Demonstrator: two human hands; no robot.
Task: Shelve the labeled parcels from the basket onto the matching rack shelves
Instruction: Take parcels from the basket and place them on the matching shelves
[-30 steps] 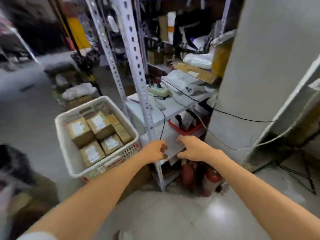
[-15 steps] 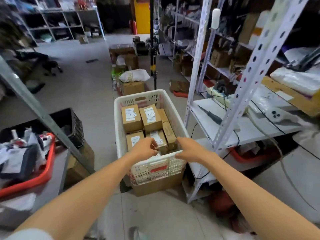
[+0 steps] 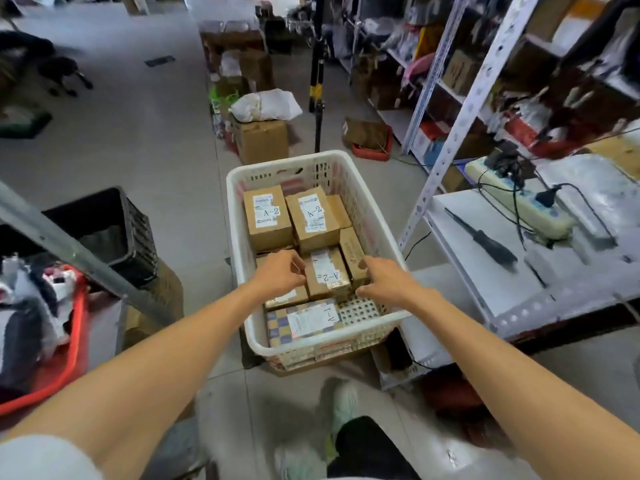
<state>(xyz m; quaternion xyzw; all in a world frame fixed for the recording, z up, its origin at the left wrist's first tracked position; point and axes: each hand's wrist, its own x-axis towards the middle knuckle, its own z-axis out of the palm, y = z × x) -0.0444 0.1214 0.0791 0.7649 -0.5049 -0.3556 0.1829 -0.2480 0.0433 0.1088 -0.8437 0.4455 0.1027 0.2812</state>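
Inside the white perforated plastic basket [image 3: 287, 161], the left hand [image 3: 280, 276] and right hand [image 3: 385, 283] gripped opposite sides of a small brown cardboard parcel labelled A-2 [image 3: 329, 277], fingers curled.

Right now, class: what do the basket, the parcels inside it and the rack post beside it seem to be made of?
Basket: white moulded plastic, slightly glossy, with perforated walls. Parcels: brown cardboard, matt, with paper labels stuck on. Rack post: probably painted steel, pale and punched with holes.
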